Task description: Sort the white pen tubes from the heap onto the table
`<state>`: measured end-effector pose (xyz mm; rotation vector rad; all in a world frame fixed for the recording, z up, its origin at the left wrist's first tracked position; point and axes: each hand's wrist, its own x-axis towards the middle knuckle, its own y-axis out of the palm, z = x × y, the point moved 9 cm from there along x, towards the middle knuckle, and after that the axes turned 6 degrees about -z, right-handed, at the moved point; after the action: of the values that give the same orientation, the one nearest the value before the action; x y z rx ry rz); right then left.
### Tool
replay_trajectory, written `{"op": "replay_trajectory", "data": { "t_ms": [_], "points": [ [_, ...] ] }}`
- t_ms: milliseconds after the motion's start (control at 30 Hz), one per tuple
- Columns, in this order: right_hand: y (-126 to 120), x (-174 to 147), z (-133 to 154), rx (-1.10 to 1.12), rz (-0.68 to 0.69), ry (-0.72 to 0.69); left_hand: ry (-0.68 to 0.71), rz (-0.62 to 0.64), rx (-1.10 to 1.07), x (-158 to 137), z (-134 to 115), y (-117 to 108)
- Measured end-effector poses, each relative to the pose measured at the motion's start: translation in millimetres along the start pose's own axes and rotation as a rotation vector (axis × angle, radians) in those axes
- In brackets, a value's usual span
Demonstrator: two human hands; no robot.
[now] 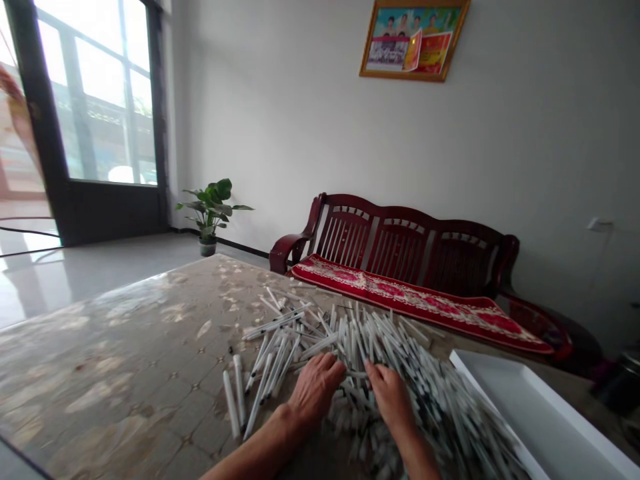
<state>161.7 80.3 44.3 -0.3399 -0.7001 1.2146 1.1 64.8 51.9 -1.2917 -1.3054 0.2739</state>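
Observation:
A big loose heap of slim, whitish, translucent pens [400, 340], some with dark ends, covers the table in front of me. My left hand [319, 385] is closed at the near side of the heap, its fingers curled down. My right hand [390, 395] is closed too, thumb on top, a short gap to the right of the left one. Between them a whitish pen [356, 375] lies crosswise, gripped at its two ends; the fingertips are partly hidden. Left of my hands, a few pens [231, 403] lie apart from the heap.
An open white tray [555, 420] stands at the right edge of the heap. The table [150, 373] has a patterned cover. Behind it stands a dark red wooden bench [400, 240] with a red runner [400, 288]. A potted plant [210, 207] is near the glass door [100, 100].

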Motion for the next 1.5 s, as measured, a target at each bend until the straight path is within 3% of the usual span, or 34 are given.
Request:
{"op": "replay_trajectory", "data": {
  "t_ms": [167, 333, 500, 733, 1000, 1133, 1333, 1500],
  "points": [
    [4, -6, -3, 0.005, -0.086, -0.071, 0.119, -0.066, -0.046, -6, 0, -2],
    [6, -9, -3, 0.118, -0.056, -0.103, 0.136, -0.072, -0.067, -4, 4, -4],
    [6, -11, -9, 0.257, -0.022, -0.027, 0.134, -0.075, -0.076, -3, 2, -7],
    [2, -10, -12, 0.220, -0.041, 0.009, 0.146, -0.060, -0.048, -4, 0, -5],
    [6, -13, -12, 0.518, 0.052, 0.146, 0.081, -0.009, -0.054, -5, 8, -7],
    [9, -14, -16, 0.471, 0.059, 0.182, 0.082, 0.003, -0.047, -7, 8, -9],
    [1, -12, -5, 0.451, 0.043, 0.097, 0.056, 0.008, -0.080, -8, 7, -7],
    [5, -15, -12, 0.452, 0.065, 0.166, 0.038, 0.005, -0.069, -8, 8, -10]
  ]
}}
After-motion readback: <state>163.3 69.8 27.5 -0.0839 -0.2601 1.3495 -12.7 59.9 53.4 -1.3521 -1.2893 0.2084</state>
